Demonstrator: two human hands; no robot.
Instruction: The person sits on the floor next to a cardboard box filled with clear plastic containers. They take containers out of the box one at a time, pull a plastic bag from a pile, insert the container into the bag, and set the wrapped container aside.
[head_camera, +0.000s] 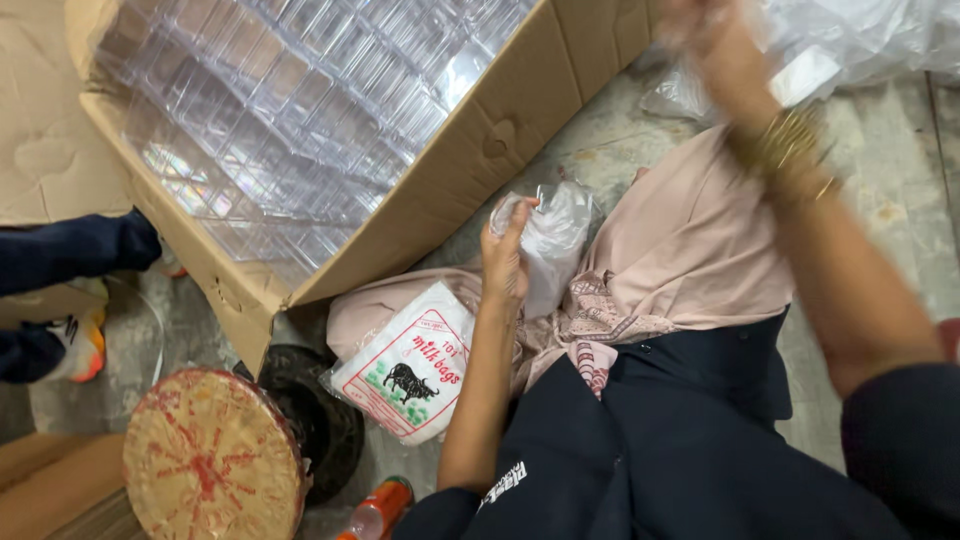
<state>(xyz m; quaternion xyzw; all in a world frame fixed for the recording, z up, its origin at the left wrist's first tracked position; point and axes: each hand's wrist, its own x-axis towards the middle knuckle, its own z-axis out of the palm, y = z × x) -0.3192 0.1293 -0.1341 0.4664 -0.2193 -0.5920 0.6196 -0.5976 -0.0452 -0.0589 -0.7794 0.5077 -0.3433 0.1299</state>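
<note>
Fingers of the left hand (505, 250) pinched a clear bag (553, 240) over the lap; the raised right hand (712, 35) was blurred, grip unclear. Pinching the mouth's edge firmly would probably help separate it.

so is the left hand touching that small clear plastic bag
Touching. The head view shows the left hand with fingers curled onto the edge of the small clear plastic bag, gripping it above the pink cloth.
</note>
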